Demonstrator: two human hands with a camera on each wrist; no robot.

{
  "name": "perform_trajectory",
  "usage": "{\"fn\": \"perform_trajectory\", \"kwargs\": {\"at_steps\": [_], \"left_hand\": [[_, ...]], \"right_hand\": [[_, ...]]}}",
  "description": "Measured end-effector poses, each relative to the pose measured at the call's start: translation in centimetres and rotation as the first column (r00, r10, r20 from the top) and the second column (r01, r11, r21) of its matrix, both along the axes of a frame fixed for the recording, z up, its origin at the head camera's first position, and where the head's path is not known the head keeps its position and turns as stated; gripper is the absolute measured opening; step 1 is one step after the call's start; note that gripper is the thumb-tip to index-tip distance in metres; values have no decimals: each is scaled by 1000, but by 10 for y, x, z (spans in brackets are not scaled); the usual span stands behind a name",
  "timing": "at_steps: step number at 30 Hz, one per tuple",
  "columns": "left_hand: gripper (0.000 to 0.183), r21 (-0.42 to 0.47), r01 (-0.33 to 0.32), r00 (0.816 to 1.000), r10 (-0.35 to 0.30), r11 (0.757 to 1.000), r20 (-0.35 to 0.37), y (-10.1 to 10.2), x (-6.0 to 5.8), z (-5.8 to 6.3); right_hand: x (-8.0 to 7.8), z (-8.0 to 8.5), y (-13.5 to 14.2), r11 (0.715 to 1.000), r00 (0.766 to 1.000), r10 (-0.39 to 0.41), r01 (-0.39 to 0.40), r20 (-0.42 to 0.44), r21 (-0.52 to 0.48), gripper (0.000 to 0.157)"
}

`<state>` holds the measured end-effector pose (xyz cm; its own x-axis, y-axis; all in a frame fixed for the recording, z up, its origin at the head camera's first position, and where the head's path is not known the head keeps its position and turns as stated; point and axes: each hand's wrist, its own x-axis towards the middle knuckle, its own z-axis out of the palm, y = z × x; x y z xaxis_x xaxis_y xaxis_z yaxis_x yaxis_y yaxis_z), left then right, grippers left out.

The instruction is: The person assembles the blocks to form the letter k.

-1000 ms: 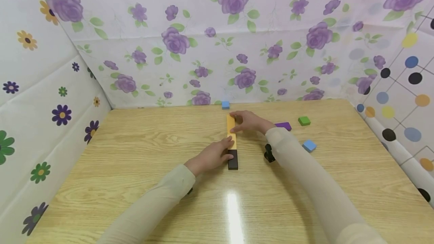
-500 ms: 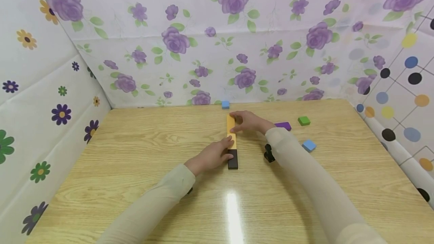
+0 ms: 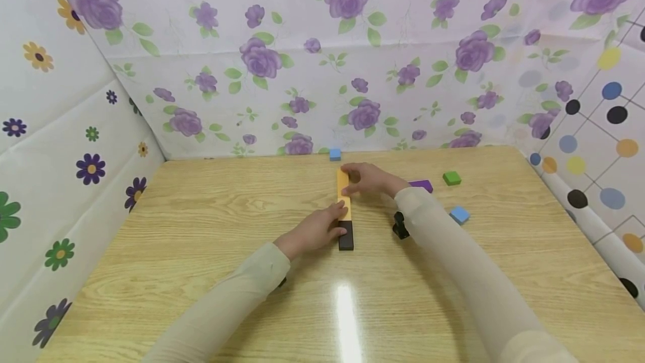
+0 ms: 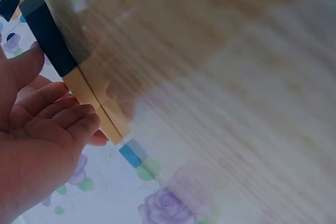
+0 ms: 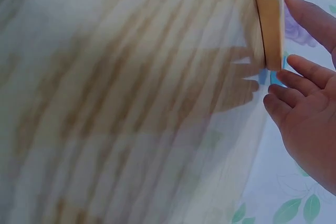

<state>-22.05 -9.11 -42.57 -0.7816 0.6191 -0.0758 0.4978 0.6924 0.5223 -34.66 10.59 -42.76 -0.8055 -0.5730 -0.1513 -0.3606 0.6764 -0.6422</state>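
Note:
Three blocks lie end to end in a row on the wooden table: a black block (image 3: 346,242) nearest, a yellow block (image 3: 347,216) in the middle and an orange block (image 3: 342,181) farthest. My left hand (image 3: 312,232) is at the row's left side, thumb against the black block, fingertips overlapping the yellow one. From the right, my right hand (image 3: 372,178) touches the orange block, index finger at its far end and thumb near its joint with the yellow block. In the right wrist view, the fingers of my right hand (image 5: 315,114) are loosely extended beside the block's end.
A small blue block (image 3: 335,154) sits just beyond the row at the table's back edge. To the right are a purple block (image 3: 421,185), partly behind my right sleeve, a green block (image 3: 452,178) and another blue block (image 3: 459,215). A black device (image 3: 400,226) shows under my right cuff.

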Motion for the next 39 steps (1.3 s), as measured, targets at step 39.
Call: {"fn": "perform_trajectory", "kwargs": {"at_steps": [39], "left_hand": [[54, -7, -5, 1000, 5, 1000, -18, -1, -2, -2]], "right_hand": [[-63, -18, -24, 923, 987, -155, 136, -27, -360, 52]]}}
